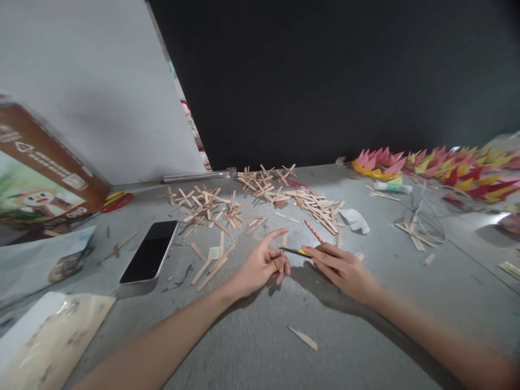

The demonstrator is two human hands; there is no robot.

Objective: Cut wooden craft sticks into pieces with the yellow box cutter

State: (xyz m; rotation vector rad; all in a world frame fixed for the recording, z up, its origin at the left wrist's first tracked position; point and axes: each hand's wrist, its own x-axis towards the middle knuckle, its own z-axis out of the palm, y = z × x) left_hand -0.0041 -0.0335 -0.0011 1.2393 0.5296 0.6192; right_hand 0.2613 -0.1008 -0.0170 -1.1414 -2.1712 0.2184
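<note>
My left hand (pixel 266 261) is at the centre above the grey table, thumb and fingers closed round a short wooden stick (pixel 284 240) that stands upright; its index finger is stretched out. From the right, my right hand (pixel 339 266) grips a thin dark tool with a yellow part (pixel 304 252), which looks like a craft knife. Its tip touches or nearly touches the stick beside my left fingers. On the table in front of my hands lies a pointed piece of wood (pixel 304 338). A red striped straw (pixel 313 231) lies just beyond my right hand.
Wooden sticks (pixel 319 208) lie in heaps beyond my hands. A phone (pixel 150 252) and a brown box (pixel 44 168) are at the left. At the right are a glue stick (pixel 392 187), a white cable (pixel 422 208) and pink and yellow paper shapes (pixel 379 162).
</note>
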